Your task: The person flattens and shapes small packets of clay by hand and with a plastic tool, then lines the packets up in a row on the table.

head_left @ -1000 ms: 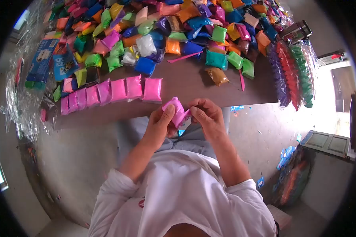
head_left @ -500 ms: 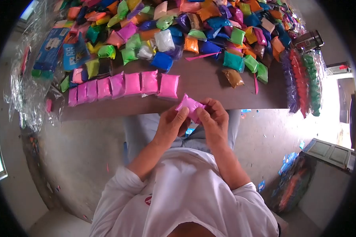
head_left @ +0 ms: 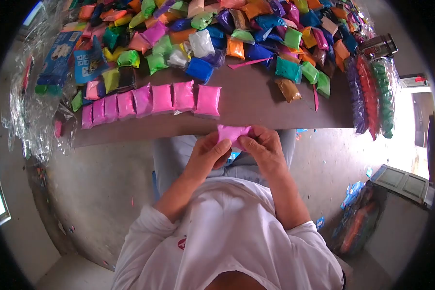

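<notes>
Between my two hands, just off the table's near edge, is a small pink packet point(head_left: 234, 133) in clear wrap. My left hand point(head_left: 210, 151) grips its left side, thumb on top. On the other side my right hand point(head_left: 264, 146) pinches it with thumb and fingers; some fingertips are hidden beneath. Beyond my hands, a row of pink packets point(head_left: 162, 98) lies side by side on the brown table point(head_left: 256, 108). The packet at the row's right end point(head_left: 208, 100) is nearest to my hands.
A big heap of multicoloured packets point(head_left: 201, 44) covers the table's far part. Crumpled clear plastic point(head_left: 26, 106) hangs at the left, by a blue printed pack point(head_left: 58, 55). Strips of purple, red point(head_left: 368, 96) and green packets hang at the right, below a dark metallic cylinder point(head_left: 377, 46).
The pink packet has turned flatter and more level in my hands and sits slightly lower. My right hand has shifted a little to the right. The row of packets stays as it was.
</notes>
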The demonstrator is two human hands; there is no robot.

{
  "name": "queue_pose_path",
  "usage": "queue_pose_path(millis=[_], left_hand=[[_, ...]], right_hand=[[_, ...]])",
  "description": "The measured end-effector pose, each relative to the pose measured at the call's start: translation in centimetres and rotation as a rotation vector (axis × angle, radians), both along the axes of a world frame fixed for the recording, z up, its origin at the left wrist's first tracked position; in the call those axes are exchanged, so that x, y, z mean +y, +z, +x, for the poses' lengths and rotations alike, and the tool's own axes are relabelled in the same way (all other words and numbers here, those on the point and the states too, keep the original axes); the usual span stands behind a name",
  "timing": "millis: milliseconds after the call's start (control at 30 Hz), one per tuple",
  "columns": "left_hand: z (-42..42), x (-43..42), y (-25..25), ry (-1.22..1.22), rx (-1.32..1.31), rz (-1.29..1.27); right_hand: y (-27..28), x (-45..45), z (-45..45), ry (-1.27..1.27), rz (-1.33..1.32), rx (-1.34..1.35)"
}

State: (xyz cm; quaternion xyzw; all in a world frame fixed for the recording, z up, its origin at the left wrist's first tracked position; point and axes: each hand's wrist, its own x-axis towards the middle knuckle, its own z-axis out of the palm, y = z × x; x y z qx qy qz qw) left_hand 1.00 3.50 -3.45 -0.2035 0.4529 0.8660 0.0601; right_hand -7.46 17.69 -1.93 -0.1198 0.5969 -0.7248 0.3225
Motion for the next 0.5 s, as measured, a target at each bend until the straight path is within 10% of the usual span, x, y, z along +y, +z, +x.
queue_pose_path(millis=[133, 233, 500], left_hand=[[0.6, -0.4, -0.7, -0.073, 0.061, -0.080], [0.4, -0.4, -0.1, -0.038, 0.025, -0.130], [0.4, -0.2, -0.4, 0.011, -0.033, -0.210]], right_hand=[[1.4, -0.1, -0.6, 0.190, -0.246, -0.090], [-0.3, 1.0, -0.7, 0.224, 0.079, -0.125], [-0.8, 0.5, 1.2, -0.114, -0.108, -0.440]])
